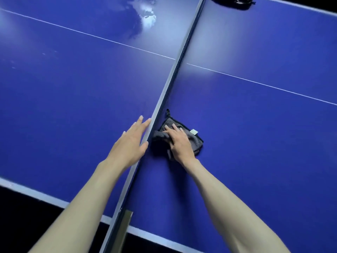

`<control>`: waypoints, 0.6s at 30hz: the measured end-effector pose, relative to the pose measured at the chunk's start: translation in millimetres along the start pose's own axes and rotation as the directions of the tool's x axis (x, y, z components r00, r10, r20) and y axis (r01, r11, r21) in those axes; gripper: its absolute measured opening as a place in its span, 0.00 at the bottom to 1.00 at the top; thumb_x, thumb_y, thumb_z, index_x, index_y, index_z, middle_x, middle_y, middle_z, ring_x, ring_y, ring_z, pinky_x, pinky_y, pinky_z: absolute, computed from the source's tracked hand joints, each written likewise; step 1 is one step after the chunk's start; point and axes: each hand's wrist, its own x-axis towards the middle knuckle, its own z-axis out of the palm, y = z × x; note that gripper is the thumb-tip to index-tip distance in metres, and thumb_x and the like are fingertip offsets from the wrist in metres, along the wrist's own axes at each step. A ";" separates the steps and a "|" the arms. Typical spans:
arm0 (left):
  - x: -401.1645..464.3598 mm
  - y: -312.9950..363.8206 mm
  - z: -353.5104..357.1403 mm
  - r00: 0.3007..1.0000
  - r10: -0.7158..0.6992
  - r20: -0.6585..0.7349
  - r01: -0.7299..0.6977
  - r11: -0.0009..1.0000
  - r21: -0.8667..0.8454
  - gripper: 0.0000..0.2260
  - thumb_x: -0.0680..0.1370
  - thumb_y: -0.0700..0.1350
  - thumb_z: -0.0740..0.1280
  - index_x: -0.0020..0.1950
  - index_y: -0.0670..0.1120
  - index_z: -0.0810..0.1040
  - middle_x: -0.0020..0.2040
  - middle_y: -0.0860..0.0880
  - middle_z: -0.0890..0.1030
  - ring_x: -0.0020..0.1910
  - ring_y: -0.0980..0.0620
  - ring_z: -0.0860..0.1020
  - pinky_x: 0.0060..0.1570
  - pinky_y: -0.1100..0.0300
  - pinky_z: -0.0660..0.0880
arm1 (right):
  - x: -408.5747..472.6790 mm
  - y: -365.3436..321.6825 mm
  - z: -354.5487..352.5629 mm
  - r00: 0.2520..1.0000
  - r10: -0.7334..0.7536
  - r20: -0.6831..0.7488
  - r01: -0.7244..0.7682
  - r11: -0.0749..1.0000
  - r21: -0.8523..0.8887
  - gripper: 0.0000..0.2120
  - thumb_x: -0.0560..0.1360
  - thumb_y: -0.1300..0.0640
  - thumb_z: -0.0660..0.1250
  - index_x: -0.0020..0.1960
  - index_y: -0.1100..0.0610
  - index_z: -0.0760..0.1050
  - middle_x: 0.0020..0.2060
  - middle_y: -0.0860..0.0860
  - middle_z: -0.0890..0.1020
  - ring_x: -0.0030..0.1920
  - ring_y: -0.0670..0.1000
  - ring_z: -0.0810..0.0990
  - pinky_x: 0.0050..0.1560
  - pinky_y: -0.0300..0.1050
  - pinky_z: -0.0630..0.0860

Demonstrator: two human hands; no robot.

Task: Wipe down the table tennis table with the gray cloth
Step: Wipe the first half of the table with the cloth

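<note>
The blue table tennis table fills the view, split by the net, which runs from the near edge to the top. A folded gray cloth with a dark hem and a small white tag lies flat on the right half, close beside the net. My right hand presses down on the cloth, fingers spread over it. On the left side of the net, my left hand has its fingers apart and touches the net's top band, holding nothing.
A dark bag-like object sits at the far top on the right half. The white center line crosses both halves. The near white edge borders a dark floor. A net post clamp sits at the near edge.
</note>
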 end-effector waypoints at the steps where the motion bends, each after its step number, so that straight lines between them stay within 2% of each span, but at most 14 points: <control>1: -11.2 -2.6 -1.1 1.000 -0.007 0.007 0.007 1.000 -0.012 0.33 0.83 0.45 0.61 0.82 0.64 0.48 0.83 0.63 0.45 0.81 0.57 0.55 0.79 0.45 0.58 | -20.8 -8.8 5.5 1.000 0.002 0.017 -0.002 1.000 0.020 0.18 0.83 0.61 0.65 0.72 0.56 0.76 0.74 0.48 0.76 0.80 0.53 0.65 0.81 0.54 0.57; 3: -31.5 -7.9 -2.8 1.000 -0.017 0.018 0.018 0.999 -0.050 0.34 0.83 0.45 0.62 0.81 0.65 0.47 0.82 0.64 0.47 0.81 0.57 0.57 0.76 0.45 0.64 | -61.7 -25.2 14.3 0.999 0.011 0.041 -0.013 0.999 0.049 0.19 0.83 0.62 0.64 0.73 0.58 0.75 0.72 0.49 0.77 0.79 0.55 0.66 0.81 0.54 0.57; 5: -48.8 -13.8 0.2 1.000 -0.008 0.002 0.008 0.997 -0.073 0.33 0.84 0.46 0.61 0.82 0.65 0.47 0.82 0.63 0.49 0.80 0.56 0.59 0.73 0.47 0.67 | -99.4 -40.1 23.1 0.997 0.036 0.073 -0.041 0.997 0.069 0.20 0.83 0.62 0.64 0.75 0.58 0.74 0.73 0.49 0.77 0.79 0.54 0.65 0.82 0.50 0.54; 11: -79.9 -22.6 20.0 1.000 0.024 0.004 -0.023 0.986 -0.163 0.32 0.83 0.46 0.62 0.82 0.63 0.51 0.82 0.62 0.54 0.80 0.56 0.58 0.75 0.48 0.64 | -191.2 -74.4 42.7 0.971 0.069 0.228 -0.093 0.991 0.092 0.20 0.83 0.61 0.63 0.75 0.53 0.74 0.75 0.47 0.75 0.81 0.49 0.62 0.82 0.49 0.54; 14: -92.8 -19.4 33.4 0.999 0.033 -0.042 -0.038 0.994 -0.106 0.33 0.82 0.45 0.64 0.83 0.58 0.52 0.82 0.56 0.58 0.81 0.51 0.56 0.77 0.45 0.61 | -217.0 -90.5 28.1 0.933 0.073 0.352 -0.113 0.989 0.094 0.19 0.84 0.61 0.61 0.74 0.54 0.75 0.77 0.49 0.71 0.81 0.49 0.61 0.82 0.47 0.53; 16: -104.4 -14.4 40.3 0.997 0.031 -0.064 -0.034 0.998 -0.049 0.32 0.82 0.44 0.64 0.83 0.54 0.53 0.82 0.52 0.58 0.82 0.48 0.53 0.78 0.44 0.58 | -233.1 -96.1 16.6 0.899 0.109 0.423 -0.144 0.988 0.051 0.17 0.85 0.56 0.61 0.73 0.52 0.75 0.77 0.51 0.71 0.79 0.51 0.64 0.78 0.46 0.56; 18: -118.7 -6.9 46.3 0.993 0.047 -0.105 -0.044 0.999 0.030 0.31 0.82 0.44 0.63 0.83 0.52 0.55 0.83 0.49 0.57 0.82 0.47 0.52 0.79 0.44 0.55 | -253.0 -99.6 4.0 0.897 0.137 0.419 -0.184 0.980 0.073 0.11 0.85 0.53 0.61 0.64 0.49 0.78 0.66 0.49 0.81 0.70 0.51 0.75 0.72 0.53 0.69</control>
